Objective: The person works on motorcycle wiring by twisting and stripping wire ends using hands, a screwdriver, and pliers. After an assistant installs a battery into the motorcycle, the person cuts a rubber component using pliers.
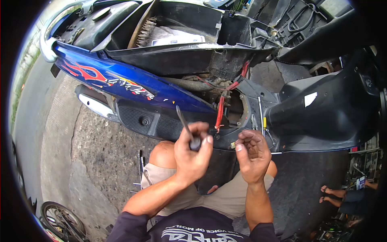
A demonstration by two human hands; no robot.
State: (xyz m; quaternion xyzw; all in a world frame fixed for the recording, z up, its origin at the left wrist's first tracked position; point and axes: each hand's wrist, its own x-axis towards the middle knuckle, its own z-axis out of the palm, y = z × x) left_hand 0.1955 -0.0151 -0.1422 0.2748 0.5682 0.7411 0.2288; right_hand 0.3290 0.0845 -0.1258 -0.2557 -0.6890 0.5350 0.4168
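Note:
My left hand (192,155) is closed around a tool with a dark round end (195,143) and a thin bent metal shaft, which points up toward the blue side panel (133,82). Blur hides the tool's exact kind. To its right, my right hand (254,155) is raised with curled fingers, palm turned inward, and it is unclear whether anything small is between them. Red wrapped wires (220,113) hang from the opened scooter body just beyond my hands. A screwdriver with a yellow part (264,122) and other slim tools lie on the black footboard.
A black storage box (181,60) holding a brush (146,32) and cloth spans the top. Several tools lie on the ground by my left knee. A wheel (62,220) is at lower left. Another person's legs (333,193) show at far right.

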